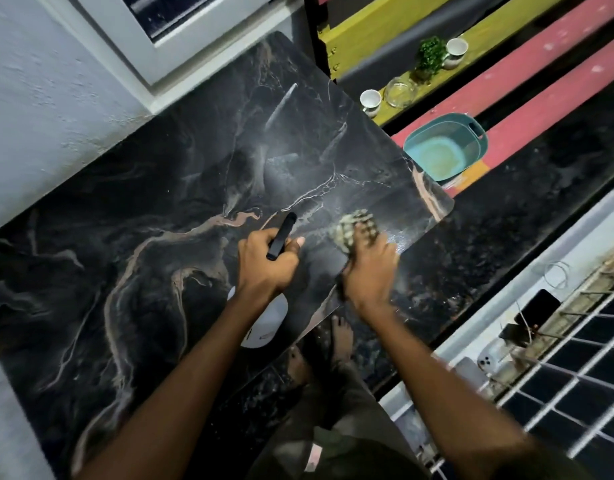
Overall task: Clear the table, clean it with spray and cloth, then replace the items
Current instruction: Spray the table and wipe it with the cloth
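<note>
The black marble-patterned table top (167, 188) fills the middle of the view, with wet streaks near its right corner. My left hand (265, 263) grips a spray bottle with a black trigger head (282, 236); its white body (268, 323) shows under my wrist. My right hand (366, 268) presses a crumpled checked cloth (354, 226) onto the table near the right edge. The right hand looks motion-blurred.
On the yellow slat of a bench beyond the table stand two white cups (370, 101) (456, 51), a glass ashtray (399, 91) and a small green plant (428, 58). A teal basin (444, 147) sits on the pink slats. A window grille and phones lie at the right.
</note>
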Demonstrator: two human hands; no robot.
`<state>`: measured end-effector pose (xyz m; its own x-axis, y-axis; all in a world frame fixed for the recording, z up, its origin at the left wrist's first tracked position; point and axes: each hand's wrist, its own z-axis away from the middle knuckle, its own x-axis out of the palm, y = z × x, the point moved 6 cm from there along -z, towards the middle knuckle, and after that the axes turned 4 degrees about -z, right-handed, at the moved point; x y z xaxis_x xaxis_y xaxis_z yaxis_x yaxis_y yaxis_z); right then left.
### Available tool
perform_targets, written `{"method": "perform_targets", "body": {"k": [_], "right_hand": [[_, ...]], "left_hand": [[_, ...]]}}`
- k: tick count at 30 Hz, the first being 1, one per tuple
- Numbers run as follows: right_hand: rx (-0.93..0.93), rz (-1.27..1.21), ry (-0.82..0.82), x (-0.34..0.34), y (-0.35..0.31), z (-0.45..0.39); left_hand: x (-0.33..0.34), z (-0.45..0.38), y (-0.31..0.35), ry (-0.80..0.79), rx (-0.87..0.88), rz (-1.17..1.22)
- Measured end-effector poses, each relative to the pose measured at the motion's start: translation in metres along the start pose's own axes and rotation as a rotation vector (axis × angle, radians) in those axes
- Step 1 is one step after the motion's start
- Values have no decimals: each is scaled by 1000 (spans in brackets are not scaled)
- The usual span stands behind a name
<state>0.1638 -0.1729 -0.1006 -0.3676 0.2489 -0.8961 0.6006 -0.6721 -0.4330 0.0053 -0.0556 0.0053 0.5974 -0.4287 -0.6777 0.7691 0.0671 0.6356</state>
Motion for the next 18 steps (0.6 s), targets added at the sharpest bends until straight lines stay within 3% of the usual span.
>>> {"method": "perform_targets", "body": {"k": [6, 10, 13, 18], "right_hand": [[-656, -64, -554, 89, -136, 218], [-766, -10, -580, 76, -128, 202], [-587, -18, -350, 40, -76, 110], [183, -1, 85, -37, 39, -44]], "left_hand": [[-27, 7, -24, 29, -7, -39], [-47, 9, -49, 62, -27, -56], [-59, 12, -56, 86, -10, -72], [-64, 13, -67, 48, 19, -29]]}}
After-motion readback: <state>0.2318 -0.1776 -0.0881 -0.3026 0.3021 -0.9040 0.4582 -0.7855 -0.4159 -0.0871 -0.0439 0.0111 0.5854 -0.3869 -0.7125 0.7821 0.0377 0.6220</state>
